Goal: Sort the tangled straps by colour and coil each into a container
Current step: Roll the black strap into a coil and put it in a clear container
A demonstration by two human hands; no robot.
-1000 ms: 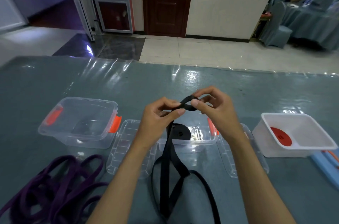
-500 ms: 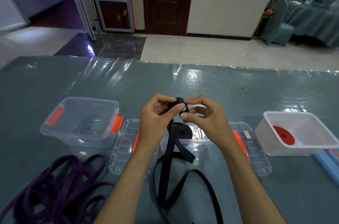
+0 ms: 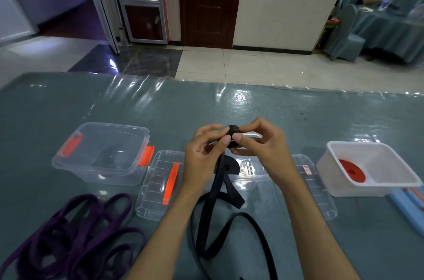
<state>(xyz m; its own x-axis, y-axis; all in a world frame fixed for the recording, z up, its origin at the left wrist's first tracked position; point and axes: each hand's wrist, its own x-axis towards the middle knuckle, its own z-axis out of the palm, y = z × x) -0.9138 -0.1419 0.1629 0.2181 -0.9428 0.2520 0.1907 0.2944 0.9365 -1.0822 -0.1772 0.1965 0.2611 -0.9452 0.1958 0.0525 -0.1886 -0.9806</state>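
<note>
Brown door (image 3: pixel 210 2) beyond table; draped chair (image 3: pixel 345 34) (far right).

The flat black woven strap (image 3: pixel 218 190) looks like matt cloth webbing, dull all along its length and in the small tight roll at its upper end. The heap of purple flat straps (image 3: pixel 68 238) has the same soft, matt fabric look. The clear rectangular plastic box with orange clips (image 3: pixel 101 153) is smooth and glossy, as are the two clear ribbed plastic lids (image 3: pixel 158 188) (image 3: pixel 314 188) lying flat. The white rectangular plastic tub (image 3: pixel 371 169) looks smooth with a duller sheen. The grey-blue table (image 3: pixel 46 107) is cloth under a glossy, wrinkled transparent plastic sheet (image 3: pixel 160 87) that catches bright reflections. The dark brown door (image 3: pixel 210 2) looks like polished wood.
</note>
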